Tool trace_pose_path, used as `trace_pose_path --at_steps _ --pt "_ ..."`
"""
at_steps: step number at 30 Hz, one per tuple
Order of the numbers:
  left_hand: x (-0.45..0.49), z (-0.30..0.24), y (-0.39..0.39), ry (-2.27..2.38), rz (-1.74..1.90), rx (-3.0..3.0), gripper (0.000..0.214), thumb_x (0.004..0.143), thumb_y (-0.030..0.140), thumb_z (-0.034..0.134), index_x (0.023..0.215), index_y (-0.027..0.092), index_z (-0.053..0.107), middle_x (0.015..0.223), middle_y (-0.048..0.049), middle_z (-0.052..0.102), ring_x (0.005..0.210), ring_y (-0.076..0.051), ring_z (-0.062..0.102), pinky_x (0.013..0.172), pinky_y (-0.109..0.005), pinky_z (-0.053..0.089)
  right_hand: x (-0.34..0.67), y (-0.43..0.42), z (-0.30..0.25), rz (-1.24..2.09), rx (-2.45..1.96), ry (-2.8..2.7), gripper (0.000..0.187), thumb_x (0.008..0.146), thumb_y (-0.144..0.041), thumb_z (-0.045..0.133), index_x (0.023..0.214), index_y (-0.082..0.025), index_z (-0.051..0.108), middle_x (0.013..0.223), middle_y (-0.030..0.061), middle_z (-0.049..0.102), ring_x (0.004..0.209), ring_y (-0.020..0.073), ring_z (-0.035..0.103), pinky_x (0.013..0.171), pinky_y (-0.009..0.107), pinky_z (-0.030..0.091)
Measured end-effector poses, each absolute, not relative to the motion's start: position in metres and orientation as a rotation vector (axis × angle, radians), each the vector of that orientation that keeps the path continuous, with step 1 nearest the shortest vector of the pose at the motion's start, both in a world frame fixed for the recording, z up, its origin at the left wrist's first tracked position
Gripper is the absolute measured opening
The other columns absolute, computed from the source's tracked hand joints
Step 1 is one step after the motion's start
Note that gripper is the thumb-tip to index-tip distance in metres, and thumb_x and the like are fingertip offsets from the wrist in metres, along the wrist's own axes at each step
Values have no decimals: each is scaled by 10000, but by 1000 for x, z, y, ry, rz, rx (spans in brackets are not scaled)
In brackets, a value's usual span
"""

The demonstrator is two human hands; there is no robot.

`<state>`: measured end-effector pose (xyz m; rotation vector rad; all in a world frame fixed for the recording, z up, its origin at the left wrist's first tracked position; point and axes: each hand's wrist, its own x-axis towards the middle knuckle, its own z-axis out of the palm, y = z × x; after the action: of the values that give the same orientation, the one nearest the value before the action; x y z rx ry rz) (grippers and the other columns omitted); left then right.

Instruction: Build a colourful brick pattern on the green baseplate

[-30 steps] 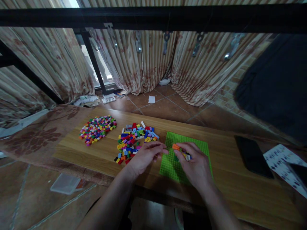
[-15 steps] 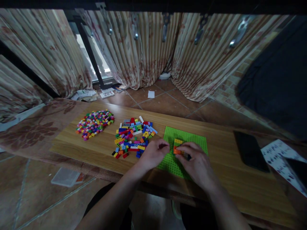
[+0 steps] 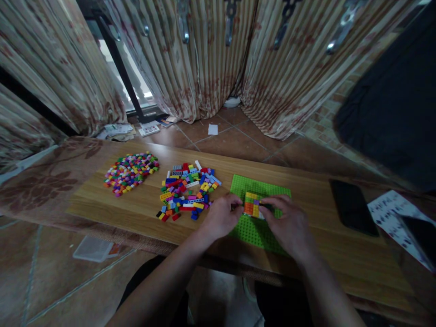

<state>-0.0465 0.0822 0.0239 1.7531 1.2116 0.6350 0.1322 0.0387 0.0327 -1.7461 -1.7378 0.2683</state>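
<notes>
A small block of toy bricks (image 3: 251, 205), yellow, orange and purple on top, sits over the middle of a green studded baseplate (image 3: 260, 236). At the block's left edge is my left hand (image 3: 223, 215), fingers curled and thumb and forefinger close together. Whatever lies between those fingertips is too small to make out. My right hand (image 3: 288, 223) comes from the right, with its thumb and forefinger tips closed at the block's right edge. Whether the block is pressed onto the baseplate cannot be seen.
Left of the baseplate lies a loose pile of mixed bricks (image 3: 187, 193). A second pile of smaller pieces (image 3: 131, 172) is farther left. A black tablet-like slab (image 3: 352, 206) rests on the right of the wooden table (image 3: 316, 245), near a printed sheet (image 3: 391, 213).
My right hand has shifted off the block's top to its right edge, uncovering the coloured bricks. My left hand has come up against the left edge. The view has tilted slightly down.
</notes>
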Motion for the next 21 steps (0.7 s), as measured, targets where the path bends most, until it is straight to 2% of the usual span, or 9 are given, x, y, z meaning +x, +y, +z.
trace_pose_path --at_steps 6,12,17,21 --pt "-40 20 84 1255 609 1795 157 832 178 534 886 172 681 890 -37 725 804 -161 654 699 -246 469 140 42 32 217 -1885 -1652 362 856 -437 482 912 -159 708 923 110 677 855 242 624 799 389 469" --pt "-38 21 83 1295 617 1841 146 834 192 547 877 181 686 896 -38 729 805 -165 659 695 -248 469 139 40 27 289 -2058 -1642 493 826 -541 513 1042 -128 673 985 143 661 842 249 615 814 406 466" --pt "-37 24 82 1331 604 1866 145 832 217 562 882 174 691 865 -40 727 763 -167 654 639 -245 450 128 38 26 307 -2145 -1602 654 759 -575 597 1226 -119 561 1157 170 596 1081 316 558 936 440 425" --pt "-35 24 82 1355 605 1847 145 826 207 565 879 168 694 876 -46 730 766 -170 657 638 -246 453 121 40 24 323 -2194 -1567 790 720 -575 639 1323 -94 466 1215 193 566 1152 338 519 959 450 416"
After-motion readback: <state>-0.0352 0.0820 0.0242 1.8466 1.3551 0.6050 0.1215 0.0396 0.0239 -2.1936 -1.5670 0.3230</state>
